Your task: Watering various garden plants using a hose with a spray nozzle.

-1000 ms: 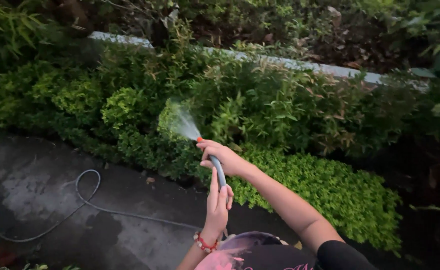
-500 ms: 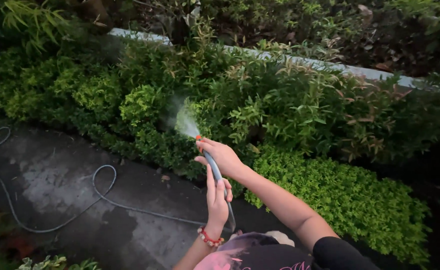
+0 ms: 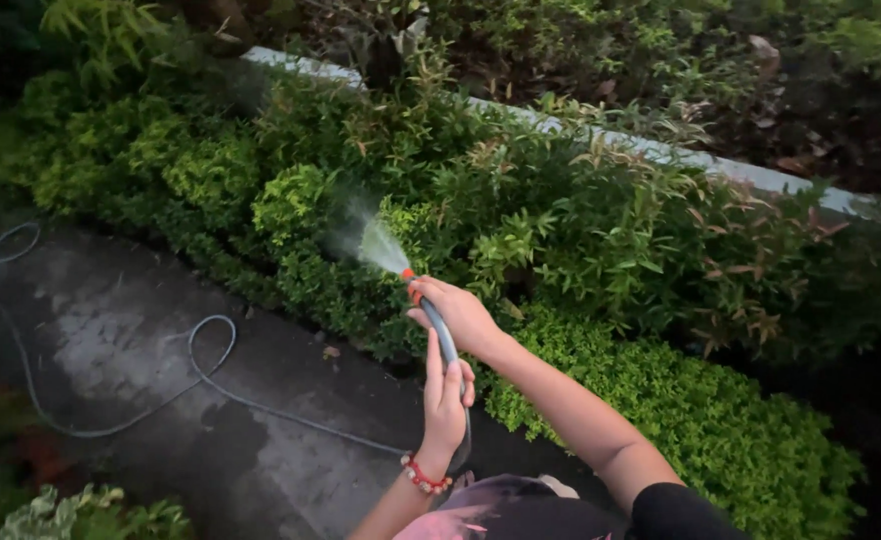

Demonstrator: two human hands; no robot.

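Shrubs [image 3: 521,200] fill the bed beyond the wet paved path [image 3: 141,350], backed by a pale kerb [image 3: 661,155]. Your grey hose [image 3: 443,345] trails across that path and rises between both hands, its long axis running from your body up and away, orange nozzle [image 3: 408,273] aimed up-left into the foliage. Right hand [image 3: 461,315] is wrapped shut around it near the tip; left hand [image 3: 445,400] clasps it lower. Keep both grips firm and sweep slowly so the spray [image 3: 376,243] lands evenly.

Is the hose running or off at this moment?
Running: a cone of spray leaves the orange nozzle of the hose toward the shrubs.
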